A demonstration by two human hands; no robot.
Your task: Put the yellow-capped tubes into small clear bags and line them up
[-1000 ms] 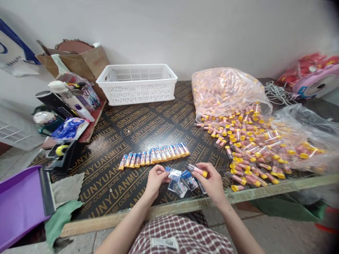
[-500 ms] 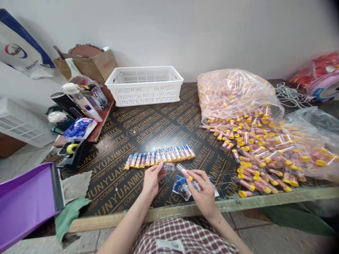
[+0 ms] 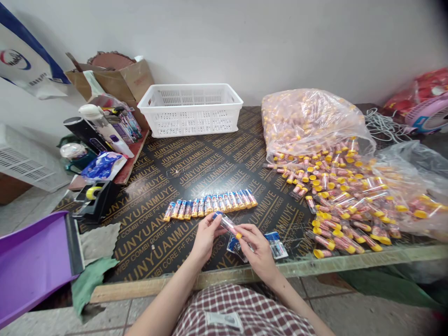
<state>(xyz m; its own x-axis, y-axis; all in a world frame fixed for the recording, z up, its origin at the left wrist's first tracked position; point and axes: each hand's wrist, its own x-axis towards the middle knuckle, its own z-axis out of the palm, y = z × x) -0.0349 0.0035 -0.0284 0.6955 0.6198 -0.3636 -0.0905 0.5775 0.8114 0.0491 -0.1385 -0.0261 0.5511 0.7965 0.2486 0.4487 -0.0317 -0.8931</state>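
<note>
My left hand is closed on a clear plastic sleeve with a blue end. My right hand pinches the yellow-capped clear tube near its cap. Tube and sleeve meet in one slanted line between my hands; how far one sits inside the other, I cannot tell. Just beyond my fingers lies a row of blue-wrapped tubes with yellow ends, side by side. Flat printed blue-and-clear sleeves rest on the table under and beside my right hand.
Many unwrapped yellow-capped tubes spill from a large clear bag at the right. A white basket stands by the wall. On the left are a tape dispenser, bottles and a purple dustpan.
The tube in my right hand has moved left and met the sleeve in my left hand; before, they were apart. The row of wrapped tubes has stayed in place.
</note>
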